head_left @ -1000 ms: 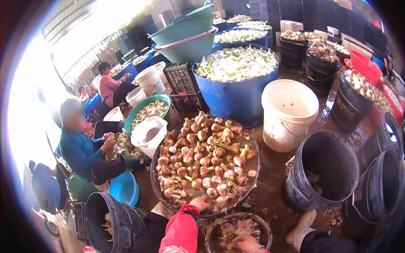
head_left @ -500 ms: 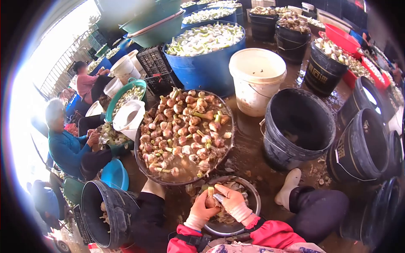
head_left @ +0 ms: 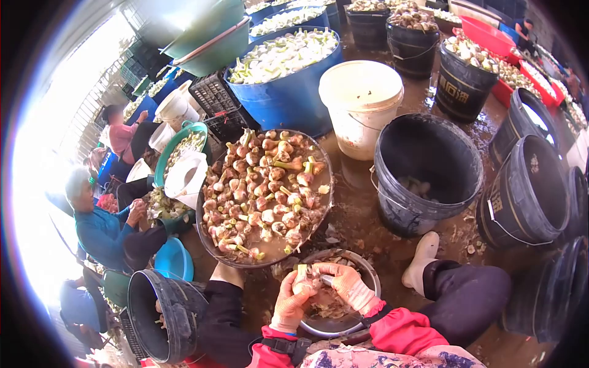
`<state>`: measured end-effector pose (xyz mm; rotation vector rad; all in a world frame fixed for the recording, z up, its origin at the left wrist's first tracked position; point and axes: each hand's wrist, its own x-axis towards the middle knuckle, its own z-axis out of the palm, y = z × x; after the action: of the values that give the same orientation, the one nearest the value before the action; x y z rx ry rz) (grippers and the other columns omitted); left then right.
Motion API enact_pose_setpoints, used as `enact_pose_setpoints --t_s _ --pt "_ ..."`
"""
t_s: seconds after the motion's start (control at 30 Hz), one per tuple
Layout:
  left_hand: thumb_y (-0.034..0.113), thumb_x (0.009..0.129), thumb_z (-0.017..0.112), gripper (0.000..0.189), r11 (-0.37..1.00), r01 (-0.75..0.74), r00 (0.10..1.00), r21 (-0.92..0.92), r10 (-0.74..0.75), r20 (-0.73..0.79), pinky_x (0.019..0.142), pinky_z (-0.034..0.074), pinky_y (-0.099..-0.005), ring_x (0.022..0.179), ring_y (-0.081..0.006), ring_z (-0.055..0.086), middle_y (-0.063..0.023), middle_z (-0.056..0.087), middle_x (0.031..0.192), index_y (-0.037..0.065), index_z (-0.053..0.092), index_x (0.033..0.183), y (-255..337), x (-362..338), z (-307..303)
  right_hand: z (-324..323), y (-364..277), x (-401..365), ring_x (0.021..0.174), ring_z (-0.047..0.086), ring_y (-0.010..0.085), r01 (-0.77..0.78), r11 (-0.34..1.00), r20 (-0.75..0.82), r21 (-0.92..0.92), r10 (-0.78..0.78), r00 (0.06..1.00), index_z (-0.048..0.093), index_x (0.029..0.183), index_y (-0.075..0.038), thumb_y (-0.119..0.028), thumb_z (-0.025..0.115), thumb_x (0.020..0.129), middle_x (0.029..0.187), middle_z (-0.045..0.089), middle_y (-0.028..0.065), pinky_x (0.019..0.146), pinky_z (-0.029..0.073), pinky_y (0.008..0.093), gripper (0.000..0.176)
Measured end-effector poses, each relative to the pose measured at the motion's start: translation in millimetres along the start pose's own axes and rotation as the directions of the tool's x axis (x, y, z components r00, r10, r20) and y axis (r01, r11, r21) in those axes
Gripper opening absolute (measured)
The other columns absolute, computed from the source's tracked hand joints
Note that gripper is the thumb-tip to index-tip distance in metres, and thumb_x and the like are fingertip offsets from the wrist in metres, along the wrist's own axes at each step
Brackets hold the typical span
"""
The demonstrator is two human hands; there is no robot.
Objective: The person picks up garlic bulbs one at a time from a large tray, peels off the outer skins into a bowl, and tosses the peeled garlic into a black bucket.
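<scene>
My left hand (head_left: pixel 288 305) is closed round a garlic bulb (head_left: pixel 300 283), its pale cut stem pointing up. In my right hand (head_left: pixel 348 287) is a small knife (head_left: pixel 327 280); only a short piece of grey metal shows between the fingers, close against the bulb. Both hands wear light gloves. Beneath them sits a metal basin (head_left: pixel 375 283) holding loose garlic skins (head_left: pixel 334 302). Just beyond, a wide round tub (head_left: pixel 332 184) is heaped with unpeeled garlic bulbs (head_left: pixel 264 184), some lying in muddy water.
To the right stand a black bucket (head_left: pixel 399 205) with pale bulbs inside and a white bucket (head_left: pixel 362 132). Another black bucket (head_left: pixel 190 313) is tilted by my left leg. A blue barrel (head_left: pixel 282 107) holds peeled garlic. A person in blue (head_left: pixel 101 230) sits at left. The floor (head_left: pixel 359 224) is wet.
The view has shifted slightly. In my left hand the bulb's stem stands a little higher and looks paler. My right hand and the knife have moved slightly right and up.
</scene>
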<state>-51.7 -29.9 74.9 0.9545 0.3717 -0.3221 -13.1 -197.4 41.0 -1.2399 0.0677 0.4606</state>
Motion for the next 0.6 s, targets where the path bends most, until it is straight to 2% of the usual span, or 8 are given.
enact_pose_setpoints --t_s 0.1,0.13,0.23,0.33,0.47,0.5,0.53,0.6 --pt "0.000 0.069 0.075 0.076 0.977 -0.098 0.995 0.190 0.093 0.032 0.092 0.046 -0.0356 0.105 -0.0224 0.056 -0.0106 0.053 0.120 0.004 0.036 0.134 -16 11 -28 4 14 8 0.104 0.058 0.0127 -0.040 0.998 -0.011 0.043 0.040 0.999 0.056 0.123 0.002 -0.006 0.064 0.084 0.116 0.063 0.0083 0.090 0.045 0.0238 0.040" --pt "0.000 0.069 0.074 0.074 0.884 -0.098 0.994 0.456 0.108 0.004 0.091 0.046 -0.0333 0.105 -0.0207 0.055 -0.0102 0.054 0.119 0.002 0.038 0.134 -18 11 -32 5 25 13 0.106 0.056 0.0128 -0.046 0.995 -0.011 0.087 0.047 0.999 0.053 0.126 0.003 -0.005 0.064 0.085 0.120 0.060 0.0084 0.092 0.044 0.0235 0.043" --pt "0.011 0.061 0.079 0.065 0.031 -0.279 0.884 0.960 0.399 0.244 0.089 0.047 -0.0341 0.100 -0.0266 0.058 -0.0141 0.057 0.111 0.002 0.054 0.120 -13 4 -7 12 37 15 0.106 0.056 0.0132 -0.063 0.997 -0.076 0.038 0.065 0.995 0.052 0.126 0.002 -0.003 0.062 0.086 0.120 0.061 0.0067 0.092 0.044 0.0235 0.042" --pt "0.015 0.058 0.080 0.063 -0.048 -0.237 0.903 0.970 0.358 0.238 0.088 0.047 -0.0361 0.098 -0.0307 0.058 -0.0165 0.057 0.107 0.004 0.058 0.116 -14 4 4 16 44 14 0.100 0.058 0.0127 -0.074 0.992 -0.176 -0.098 0.056 0.983 0.059 0.117 0.001 -0.001 0.060 0.085 0.110 0.064 0.0060 0.089 0.045 0.0247 0.032" --pt "0.015 0.064 0.078 0.061 0.038 -0.303 0.892 0.952 0.364 0.269 0.079 0.051 -0.0387 0.097 -0.0283 0.059 -0.0132 0.057 0.111 0.009 0.056 0.120 -15 9 -1 14 30 8 0.099 0.058 0.0121 -0.044 0.998 -0.190 -0.054 0.033 0.981 0.061 0.115 0.001 -0.001 0.061 0.084 0.109 0.065 0.0069 0.088 0.045 0.0243 0.030" --pt "0.018 0.067 0.076 0.055 0.685 -0.153 0.970 0.712 0.240 -0.022 0.077 0.051 -0.0405 0.093 -0.0268 0.059 -0.0115 0.059 0.109 0.010 0.057 0.118 -13 8 8 15 22 5 0.098 0.058 0.0119 -0.034 0.999 -0.193 0.007 0.034 0.981 0.061 0.114 0.002 0.000 0.061 0.084 0.108 0.065 0.0065 0.088 0.045 0.0242 0.030" --pt "0.022 0.071 0.073 0.049 0.991 0.070 0.984 0.117 -0.049 -0.169 0.074 0.052 -0.0422 0.090 -0.0253 0.060 -0.0098 0.061 0.107 0.010 0.059 0.116 -12 7 12 16 18 4 0.098 0.058 0.0118 -0.024 0.997 -0.196 0.069 0.037 0.980 0.061 0.114 0.002 0.001 0.060 0.084 0.108 0.064 0.0060 0.087 0.046 0.0242 0.030" --pt "0.030 0.075 0.069 0.046 0.984 0.051 0.991 -0.170 -0.071 -0.115 0.069 0.052 -0.0412 0.088 -0.0239 0.059 -0.0074 0.061 0.108 0.012 0.059 0.116 -18 15 3 15 21 3 0.098 0.058 0.0116 0.015 0.988 -0.162 0.153 0.010 0.987 0.060 0.114 0.002 0.002 0.059 0.084 0.108 0.064 0.0058 0.087 0.046 0.0241 0.030"
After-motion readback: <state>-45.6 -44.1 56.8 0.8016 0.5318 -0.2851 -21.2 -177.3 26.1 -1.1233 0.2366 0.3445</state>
